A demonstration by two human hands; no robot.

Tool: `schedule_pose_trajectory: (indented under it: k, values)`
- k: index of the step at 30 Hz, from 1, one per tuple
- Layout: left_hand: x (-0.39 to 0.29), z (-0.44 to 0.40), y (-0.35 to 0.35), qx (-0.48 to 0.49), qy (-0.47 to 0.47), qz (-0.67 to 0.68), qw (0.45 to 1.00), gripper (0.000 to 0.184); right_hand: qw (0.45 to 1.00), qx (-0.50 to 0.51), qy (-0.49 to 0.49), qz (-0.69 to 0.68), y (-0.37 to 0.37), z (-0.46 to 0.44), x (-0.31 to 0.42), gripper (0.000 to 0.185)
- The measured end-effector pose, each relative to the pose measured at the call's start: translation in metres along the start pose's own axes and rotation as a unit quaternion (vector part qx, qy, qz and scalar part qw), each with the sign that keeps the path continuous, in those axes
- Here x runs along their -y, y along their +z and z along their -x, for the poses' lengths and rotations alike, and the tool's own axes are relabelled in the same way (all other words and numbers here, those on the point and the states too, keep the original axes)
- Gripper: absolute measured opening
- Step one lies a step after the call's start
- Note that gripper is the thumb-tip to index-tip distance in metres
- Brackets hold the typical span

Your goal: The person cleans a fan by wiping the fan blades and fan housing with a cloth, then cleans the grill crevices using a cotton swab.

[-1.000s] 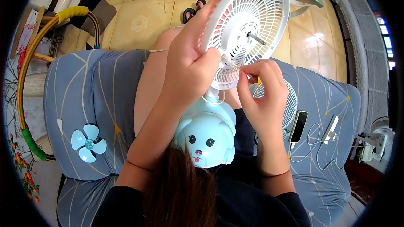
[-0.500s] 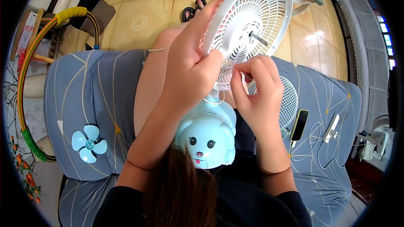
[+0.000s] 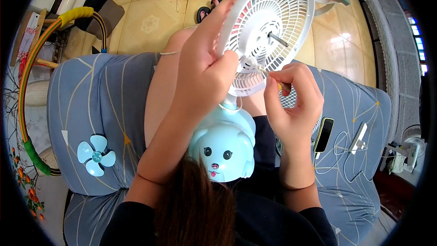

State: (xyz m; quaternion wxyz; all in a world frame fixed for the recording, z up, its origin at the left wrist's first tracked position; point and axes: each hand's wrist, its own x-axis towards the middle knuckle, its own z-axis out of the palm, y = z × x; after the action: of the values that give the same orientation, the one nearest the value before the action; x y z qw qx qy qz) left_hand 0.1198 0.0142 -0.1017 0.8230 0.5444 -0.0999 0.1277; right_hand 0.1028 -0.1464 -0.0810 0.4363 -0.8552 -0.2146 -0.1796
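My left hand grips the near rim of a white fan grille, its thumb on the inner side. A metal shaft sticks out of the grille's centre. Below the grille, the light blue dog-faced fan base rests against my lap. My right hand is pinched at the grille's lower edge, on a thin pale strand that runs to the grille; what exactly it is stays too small to tell. A light blue fan blade lies on the sofa at the left.
The grey patterned sofa surrounds me. To the right lie a mesh front cover, partly behind my right hand, a phone and a power strip with cables. A striped hoop stands at the left. Sandals are on the floor.
My right hand has moved away from the grille, to the right and slightly down, and the pale strand shows again between it and the grille. The grille has shifted slightly left.
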Motion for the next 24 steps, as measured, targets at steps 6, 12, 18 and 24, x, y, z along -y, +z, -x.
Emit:
schedule_pose_trajectory:
  k: [6, 12, 18, 24]
  values:
    - [-0.001, 0.0, 0.001, 0.004, -0.004, 0.003, 1.0, 0.066, 0.999, 0.031, -0.001, -0.014, 0.009, 0.0, -0.002, 0.011]
    - [-0.003, 0.001, 0.003, 0.003, -0.009, -0.015, 1.0, 0.066, 1.0, 0.014, -0.001, 0.007, 0.014, -0.002, -0.01, 0.012]
    - [0.001, -0.001, 0.0, 0.014, 0.004, -0.03, 0.999, 0.067, 1.0, 0.001, 0.017, -0.008, 0.009, -0.002, -0.012, 0.008]
    - [0.005, -0.002, 0.0, 0.011, 0.007, -0.021, 1.0, 0.066, 0.999, -0.007, 0.029, -0.013, 0.004, 0.0, -0.013, 0.007]
